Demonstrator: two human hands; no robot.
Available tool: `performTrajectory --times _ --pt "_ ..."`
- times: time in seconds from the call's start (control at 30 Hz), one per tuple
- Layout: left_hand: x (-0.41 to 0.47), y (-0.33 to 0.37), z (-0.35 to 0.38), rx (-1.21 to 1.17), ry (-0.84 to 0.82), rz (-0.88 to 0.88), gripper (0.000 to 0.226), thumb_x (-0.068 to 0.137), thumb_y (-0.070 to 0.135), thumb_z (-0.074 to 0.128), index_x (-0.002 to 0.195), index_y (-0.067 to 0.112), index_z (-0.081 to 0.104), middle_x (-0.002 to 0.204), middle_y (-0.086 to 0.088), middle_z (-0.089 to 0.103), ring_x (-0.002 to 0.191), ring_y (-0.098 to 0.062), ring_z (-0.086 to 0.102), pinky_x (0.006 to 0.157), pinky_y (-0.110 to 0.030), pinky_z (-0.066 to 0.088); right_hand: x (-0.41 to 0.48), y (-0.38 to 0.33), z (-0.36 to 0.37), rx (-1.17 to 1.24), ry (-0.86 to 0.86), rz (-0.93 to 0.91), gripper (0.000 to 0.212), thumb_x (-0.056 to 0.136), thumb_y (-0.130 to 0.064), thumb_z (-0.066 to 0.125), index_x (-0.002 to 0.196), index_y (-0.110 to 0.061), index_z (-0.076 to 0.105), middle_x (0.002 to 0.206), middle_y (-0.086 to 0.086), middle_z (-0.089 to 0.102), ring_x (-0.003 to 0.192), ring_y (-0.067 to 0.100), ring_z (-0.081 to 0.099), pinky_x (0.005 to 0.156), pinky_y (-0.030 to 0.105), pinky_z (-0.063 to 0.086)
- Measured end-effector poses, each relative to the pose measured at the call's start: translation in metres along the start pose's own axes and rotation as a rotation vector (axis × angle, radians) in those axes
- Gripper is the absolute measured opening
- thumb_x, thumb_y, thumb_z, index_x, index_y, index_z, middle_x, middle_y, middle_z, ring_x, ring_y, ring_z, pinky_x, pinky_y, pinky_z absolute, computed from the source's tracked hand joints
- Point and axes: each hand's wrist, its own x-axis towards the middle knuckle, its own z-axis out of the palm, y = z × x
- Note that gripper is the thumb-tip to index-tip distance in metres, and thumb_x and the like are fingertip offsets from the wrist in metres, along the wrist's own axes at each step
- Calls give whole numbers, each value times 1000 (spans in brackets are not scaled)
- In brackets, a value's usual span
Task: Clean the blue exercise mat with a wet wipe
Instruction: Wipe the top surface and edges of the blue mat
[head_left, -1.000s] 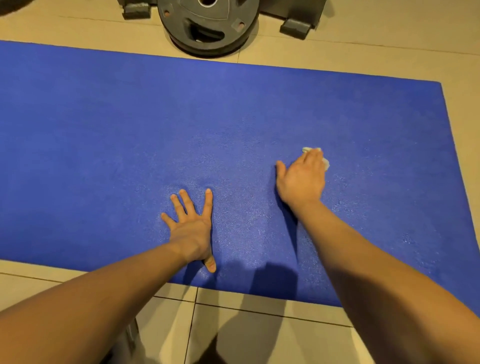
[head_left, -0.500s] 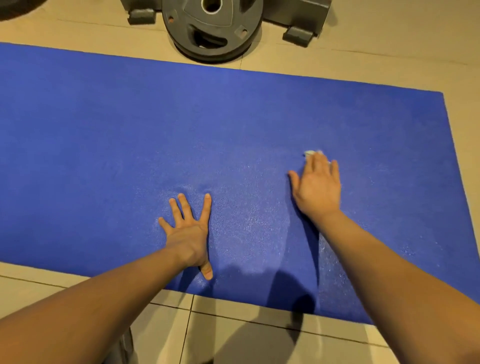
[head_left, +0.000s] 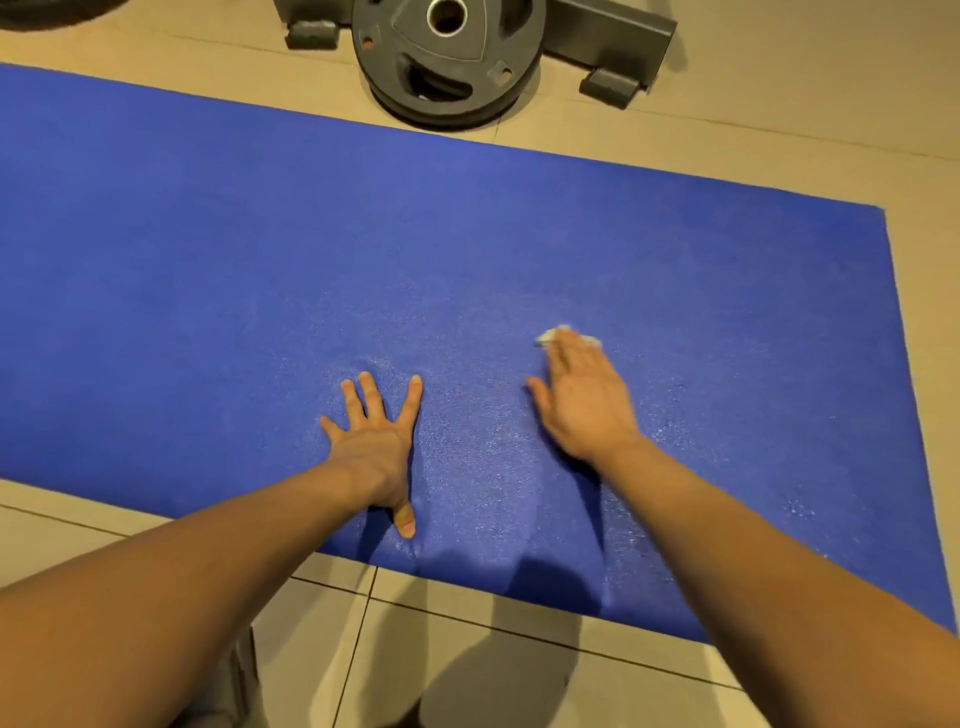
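Note:
The blue exercise mat (head_left: 208, 249) lies flat on a tiled floor and fills most of the view. My left hand (head_left: 376, 441) rests flat on the mat near its front edge, fingers spread. To its right, my right hand (head_left: 582, 400) presses a small white wet wipe (head_left: 550, 335) onto the mat with straight fingers. Only the wipe's far edge shows past the fingertips. The mat between and around the hands glistens with moisture.
A grey weight plate (head_left: 441, 62) lies on the floor just beyond the mat's far edge, with a grey equipment base (head_left: 613, 36) behind it. Beige floor tiles (head_left: 467, 675) run along the mat's near edge and right end.
My right hand with the wipe slid right, then back a little to the left across the mat. My left hand stayed planted. The view shifted slightly.

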Motion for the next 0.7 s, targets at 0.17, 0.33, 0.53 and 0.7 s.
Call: performTrajectory --times 0.17,0.33,0.53,0.7 --pt "-7 5 -10 64 69 12 168 47 75 88 158 21 -26 164 -31 -14 153 -50 -7 123 -59 18 -33 59 -7 -112 -10 434 76 100 -51 29 144 9 42 153 27 38 143 44 33 119 53 24" --pt "-11 64 -19 11 247 236 149 54 80 81 163 16 2 167 -19 6 155 -37 8 125 -48 20 -33 -31 8 60 -68 189 74 105 -44 37 153 11 25 162 29 20 152 40 18 125 47 15" --pt "-2 130 -21 24 198 301 157 56 70 88 161 10 -12 167 -20 -19 156 -35 -14 128 -45 7 -45 78 -9 -95 -96 21 69 105 -49 29 159 -7 23 167 11 20 155 28 13 125 46 16" --pt "1 144 -16 62 184 257 163 52 69 89 160 6 -15 165 -25 -22 154 -41 -17 128 -48 10 -74 178 -26 -55 -23 344 70 100 -55 22 154 -11 30 163 9 28 152 29 23 120 51 25"
